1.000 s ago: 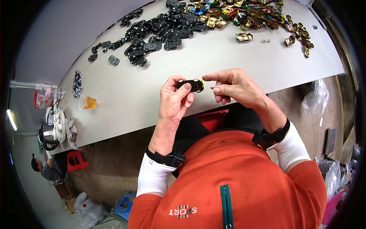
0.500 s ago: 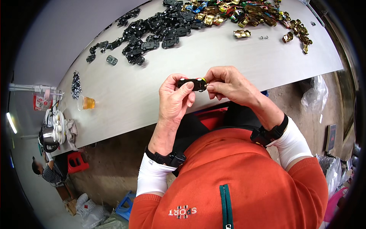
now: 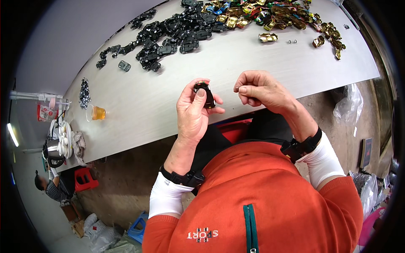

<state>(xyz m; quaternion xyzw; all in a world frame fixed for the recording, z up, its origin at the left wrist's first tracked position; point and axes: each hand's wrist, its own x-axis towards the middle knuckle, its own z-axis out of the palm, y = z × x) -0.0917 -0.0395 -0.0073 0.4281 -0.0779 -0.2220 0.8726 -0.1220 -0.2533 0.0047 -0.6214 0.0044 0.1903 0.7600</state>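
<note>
Toy car (image 3: 209,99), mostly black, held off the table in left hand (image 3: 192,112); dark face toward the view, partly hidden under the thumb. Long axis running away from the body, near end tilted a little to the right. Left thumb pressed across the dark face, index finger curled behind the far end, remaining fingers loosely spread along the right side.

Right hand (image 3: 268,92) empty-looking but unconfirmed: thumb and index tips drawn almost together, other fingers curled under; cannot tell whether anything tiny sits in the pinch. From those tips, car directly leftward, at about the same reach from the body, with a clear gap between. Left hand nearer, being in contact; right hand apart, tips aimed at the car's long side rather than at either end.

Farther out, on pale table (image 3: 147,99): lone gold car shell (image 3: 268,38), small wheeled axle (image 3: 292,41) just beside; heap of black car bases (image 3: 166,50) meeting heap of gold and coloured shells (image 3: 291,19). Leftward, cup of amber liquid (image 3: 98,113) near cluster of small dark parts (image 3: 84,93).
</note>
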